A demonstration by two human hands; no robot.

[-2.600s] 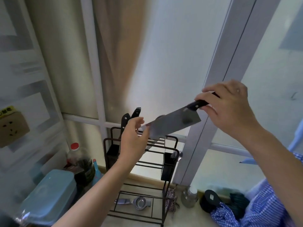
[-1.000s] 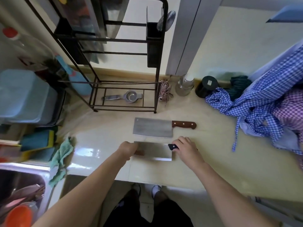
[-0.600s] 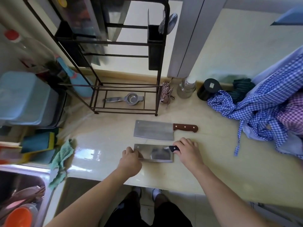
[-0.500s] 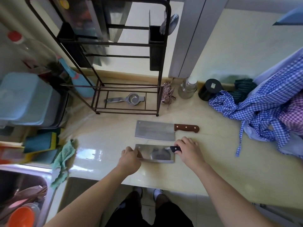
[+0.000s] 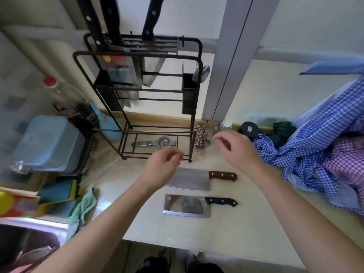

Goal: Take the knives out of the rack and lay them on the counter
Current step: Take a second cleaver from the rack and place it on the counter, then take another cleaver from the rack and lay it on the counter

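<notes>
Two cleavers lie flat on the cream counter [image 5: 246,223], blades to the left. The farther one has a brown wooden handle [image 5: 222,175]; the nearer black-handled cleaver [image 5: 187,205] lies parallel to it. The dark wire rack [image 5: 137,56] stands at the back, with three black knife handles [image 5: 110,16] sticking up from its top. My left hand [image 5: 163,168] hovers above the brown-handled cleaver's blade, fingers loosely curled and holding nothing. My right hand [image 5: 236,148] is raised to the right of the rack's base, fingers apart and holding nothing.
A metal strainer [image 5: 155,143] lies on the rack's bottom shelf. A blue lidded tub [image 5: 47,142], sponges and a green cloth [image 5: 82,205] sit left, a sink [image 5: 23,241] lower left. Checked blue cloth [image 5: 315,146], a black lid [image 5: 249,128] and a jar [image 5: 224,125] are right.
Both hands let go of the black-handled cleaver, which now rests on the counter, and rose toward the rack. The view tilted up, bringing the rack's top and knife handles into sight.
</notes>
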